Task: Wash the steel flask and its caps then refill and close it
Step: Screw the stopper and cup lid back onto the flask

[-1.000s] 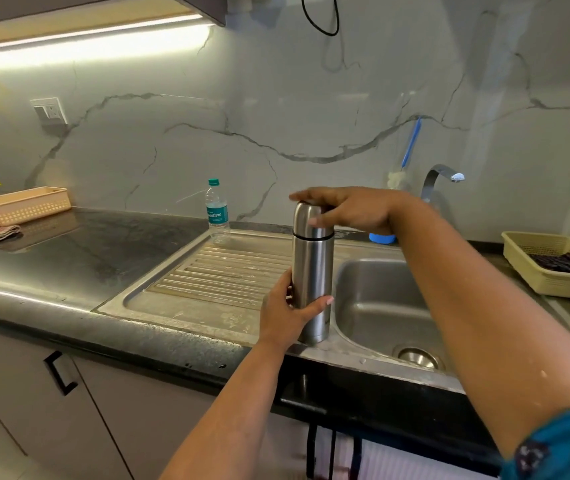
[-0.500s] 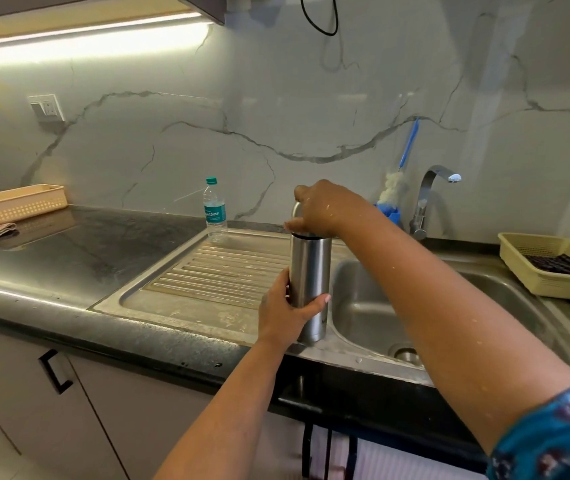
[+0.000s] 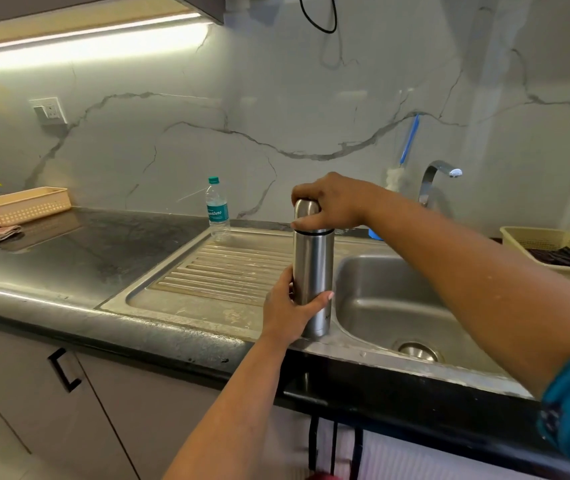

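Observation:
The steel flask (image 3: 313, 271) stands upright on the sink's rim, between the ribbed draining board (image 3: 221, 268) and the basin (image 3: 391, 306). My left hand (image 3: 288, 306) wraps around its lower body. My right hand (image 3: 333, 200) grips the steel outer cap (image 3: 304, 211) on top, fingers curled over it. A thin black band shows where the cap meets the body. Any inner cap is hidden.
A small plastic water bottle (image 3: 217, 211) stands at the back of the draining board. The tap (image 3: 437, 174) and a blue-handled brush (image 3: 408, 143) are behind the basin. A yellow basket (image 3: 519, 237) sits at right, a peach basket (image 3: 23, 204), cloth and spray bottle at far left.
My right hand went from resting flat over the cap to closing around it, and its fingers have shifted around the cap. The flask stays in place in my left hand.

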Motion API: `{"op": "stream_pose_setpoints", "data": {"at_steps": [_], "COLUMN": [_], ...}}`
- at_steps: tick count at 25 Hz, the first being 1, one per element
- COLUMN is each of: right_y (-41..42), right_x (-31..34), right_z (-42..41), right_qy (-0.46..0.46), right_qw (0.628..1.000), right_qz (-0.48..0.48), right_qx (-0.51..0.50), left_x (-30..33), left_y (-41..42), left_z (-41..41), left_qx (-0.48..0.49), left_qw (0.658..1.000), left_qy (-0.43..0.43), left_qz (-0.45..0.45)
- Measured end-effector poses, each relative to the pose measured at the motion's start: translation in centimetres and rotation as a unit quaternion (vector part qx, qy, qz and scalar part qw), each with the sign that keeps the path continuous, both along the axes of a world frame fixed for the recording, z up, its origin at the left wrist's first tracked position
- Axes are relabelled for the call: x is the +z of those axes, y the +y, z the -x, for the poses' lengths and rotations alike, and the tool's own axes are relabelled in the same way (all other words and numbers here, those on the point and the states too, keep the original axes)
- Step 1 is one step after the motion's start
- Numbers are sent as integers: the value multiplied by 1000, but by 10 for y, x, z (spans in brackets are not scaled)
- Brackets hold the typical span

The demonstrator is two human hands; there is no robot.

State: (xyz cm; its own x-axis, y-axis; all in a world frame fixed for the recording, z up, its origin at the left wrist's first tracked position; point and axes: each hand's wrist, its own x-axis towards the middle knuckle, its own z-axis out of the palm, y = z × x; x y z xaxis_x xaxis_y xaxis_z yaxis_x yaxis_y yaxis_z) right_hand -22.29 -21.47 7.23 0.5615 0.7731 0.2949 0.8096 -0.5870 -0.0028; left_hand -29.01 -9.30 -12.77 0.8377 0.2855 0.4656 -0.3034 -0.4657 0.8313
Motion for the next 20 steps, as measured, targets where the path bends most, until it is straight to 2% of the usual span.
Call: {"op": "stream_pose_setpoints", "data": {"at_steps": [5, 9, 12, 14, 17, 18, 20], "right_y": [5, 15, 26, 28, 12, 7, 2], "right_x": [-9, -17, -19, -9, 14, 15, 1], "right_z": [5, 20, 26, 27, 27, 27, 26], "right_qy": [-33, -81, -87, -44, 91, 106, 77], "right_qw": [998, 985, 977, 982, 986, 987, 993], "right_qz": [-35, -73, -69, -22, 67, 60, 1], "right_qx": [-30, -131, -181, -181, -124, -103, -90], "left_x": [-1, -3, -1, 1, 7, 7, 6], "left_y": [0, -2, 3, 12, 23, 24, 21], "left_z": [0, -1, 1, 1, 0, 0, 3], "left_qx": [4, -2, -31, -90, -138, -139, -122], "left_qw": [1000, 1000, 999, 994, 985, 985, 988], "left_qy": [-25, -31, -2, 36, 73, 77, 70], "left_qz": [-1, -1, 15, 53, 66, 63, 59]}}
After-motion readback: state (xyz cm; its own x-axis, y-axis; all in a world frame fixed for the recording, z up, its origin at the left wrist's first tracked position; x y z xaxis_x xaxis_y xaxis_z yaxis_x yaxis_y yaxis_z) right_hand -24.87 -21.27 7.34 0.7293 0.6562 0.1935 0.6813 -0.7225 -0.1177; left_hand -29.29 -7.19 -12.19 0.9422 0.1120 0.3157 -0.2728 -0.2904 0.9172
